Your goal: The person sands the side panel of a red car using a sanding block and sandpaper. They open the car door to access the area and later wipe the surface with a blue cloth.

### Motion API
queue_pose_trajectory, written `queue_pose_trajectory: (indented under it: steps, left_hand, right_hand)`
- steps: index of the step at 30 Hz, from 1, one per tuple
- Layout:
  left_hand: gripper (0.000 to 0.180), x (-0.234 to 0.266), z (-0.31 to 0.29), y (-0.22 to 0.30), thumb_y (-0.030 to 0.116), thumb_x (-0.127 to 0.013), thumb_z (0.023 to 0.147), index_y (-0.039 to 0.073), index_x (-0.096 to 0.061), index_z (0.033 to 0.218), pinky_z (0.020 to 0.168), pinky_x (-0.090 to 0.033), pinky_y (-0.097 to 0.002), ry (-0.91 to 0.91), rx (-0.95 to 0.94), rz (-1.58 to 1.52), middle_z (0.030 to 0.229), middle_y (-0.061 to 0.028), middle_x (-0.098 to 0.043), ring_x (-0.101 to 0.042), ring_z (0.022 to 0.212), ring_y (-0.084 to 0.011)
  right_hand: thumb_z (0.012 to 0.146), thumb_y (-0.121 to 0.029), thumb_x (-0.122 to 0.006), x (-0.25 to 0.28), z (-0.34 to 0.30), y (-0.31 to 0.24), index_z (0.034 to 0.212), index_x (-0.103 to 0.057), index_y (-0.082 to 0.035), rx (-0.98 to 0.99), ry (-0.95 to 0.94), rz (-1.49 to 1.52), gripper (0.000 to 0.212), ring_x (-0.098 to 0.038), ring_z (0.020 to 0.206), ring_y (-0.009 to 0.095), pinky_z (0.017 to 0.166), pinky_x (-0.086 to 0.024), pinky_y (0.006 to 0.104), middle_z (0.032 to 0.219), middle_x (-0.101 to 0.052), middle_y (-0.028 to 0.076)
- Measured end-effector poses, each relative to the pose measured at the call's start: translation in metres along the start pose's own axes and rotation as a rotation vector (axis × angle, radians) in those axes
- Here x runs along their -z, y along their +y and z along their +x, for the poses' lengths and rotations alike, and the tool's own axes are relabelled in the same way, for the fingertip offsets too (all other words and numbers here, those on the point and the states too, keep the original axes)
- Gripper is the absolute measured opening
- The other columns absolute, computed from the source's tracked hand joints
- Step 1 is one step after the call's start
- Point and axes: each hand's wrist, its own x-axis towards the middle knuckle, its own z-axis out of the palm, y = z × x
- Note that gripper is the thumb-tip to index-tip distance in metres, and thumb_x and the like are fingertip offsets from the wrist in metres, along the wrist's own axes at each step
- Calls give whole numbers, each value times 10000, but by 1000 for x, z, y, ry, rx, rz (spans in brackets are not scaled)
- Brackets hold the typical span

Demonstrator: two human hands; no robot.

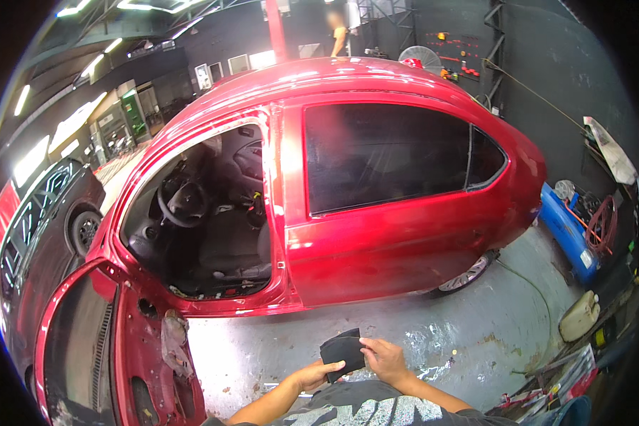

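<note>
A thin black sheet (343,352), possibly sandpaper, is held low in front of me, with one edge standing up. My left hand (318,375) pinches its lower left part, thumb on top. At its upper right edge, my right hand (385,358) grips it between thumb and fingers. Beyond both hands stands a red car (383,248), its closed rear door (405,245) nearest to them. Dull, hazy patches show on that door's paint. The front door (131,341) is swung open at the lower left, its inner trim off and bare red metal showing.
On the right are a blue air compressor (569,234), coiled hoses (602,226) and a whitish jug (579,317). A thin hose (543,295) runs across the grey floor (263,348). Another dark car (57,220) stands at the left. Someone in yellow (339,39) is beyond the roof.
</note>
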Motion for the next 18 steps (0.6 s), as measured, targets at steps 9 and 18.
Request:
queue_pose_trajectory:
  steps: [9,18]
  left_hand:
    - [683,-5,35,-8,275,-795,1073,10,-499,1629,996,-631,-436,-65,112,-71,1510,-152,-680,-695,1357,-314]
    - [590,-44,86,12,370,-838,1023,17,-693,1473,1039,-574,-407,17,313,164,1332,-98,-782,-726,1197,-260]
  right_hand:
    - [946,-35,-780,13,-29,15,1099,-769,-99,-130,112,-37,166,-778,1016,354,891,-639,446,1090,-792,103]
    - [1055,-87,-791,41,-62,60,1233,-702,-58,-549,179,630,201,-783,1009,165,933,-639,339,1122,-795,62]
